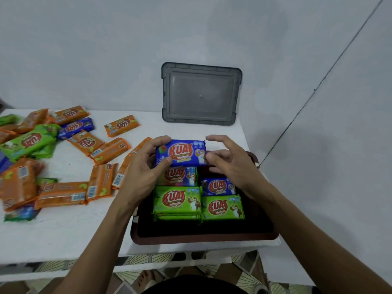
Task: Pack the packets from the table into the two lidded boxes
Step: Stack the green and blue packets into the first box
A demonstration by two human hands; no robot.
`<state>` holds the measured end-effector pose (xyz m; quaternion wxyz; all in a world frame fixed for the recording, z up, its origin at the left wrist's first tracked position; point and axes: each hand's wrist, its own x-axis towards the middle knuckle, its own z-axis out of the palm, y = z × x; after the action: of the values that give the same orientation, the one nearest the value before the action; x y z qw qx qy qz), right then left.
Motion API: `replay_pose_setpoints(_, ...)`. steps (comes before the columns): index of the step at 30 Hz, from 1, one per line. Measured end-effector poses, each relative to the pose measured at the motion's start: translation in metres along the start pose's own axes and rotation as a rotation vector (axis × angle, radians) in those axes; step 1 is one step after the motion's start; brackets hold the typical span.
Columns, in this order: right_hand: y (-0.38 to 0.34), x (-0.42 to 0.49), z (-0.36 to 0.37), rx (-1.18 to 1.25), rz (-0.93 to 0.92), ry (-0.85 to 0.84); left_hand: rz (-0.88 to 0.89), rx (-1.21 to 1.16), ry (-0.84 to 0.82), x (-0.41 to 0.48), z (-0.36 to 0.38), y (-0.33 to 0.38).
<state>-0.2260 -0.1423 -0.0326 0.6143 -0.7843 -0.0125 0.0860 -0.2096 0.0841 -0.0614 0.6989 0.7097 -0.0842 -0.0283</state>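
Note:
My left hand [146,166] grips the left end of a blue packet [180,152], thumb on its front and fingers curled over its top edge. My right hand [229,164] touches the packet's right end with its thumb, the fingers spread and relaxed above. The packet hangs over the far side of a dark brown box [203,236]. Inside the box lie two green packets [178,201] at the front and two blue packets [218,186] behind them. Several orange, green and blue packets [61,158] lie scattered on the white table [74,230] to the left.
A grey translucent lid [200,93] leans against the white wall behind the box. The box stands near the table's right front corner. A patterned tiled floor shows below the table edge.

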Motion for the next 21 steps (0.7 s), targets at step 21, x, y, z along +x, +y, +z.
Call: replay_pose_setpoints(21, 0.038, -0.01, -0.031, -0.236, 0.23, 0.158, 0.351, 0.893, 0.096, 0.024, -0.021, -0.039)
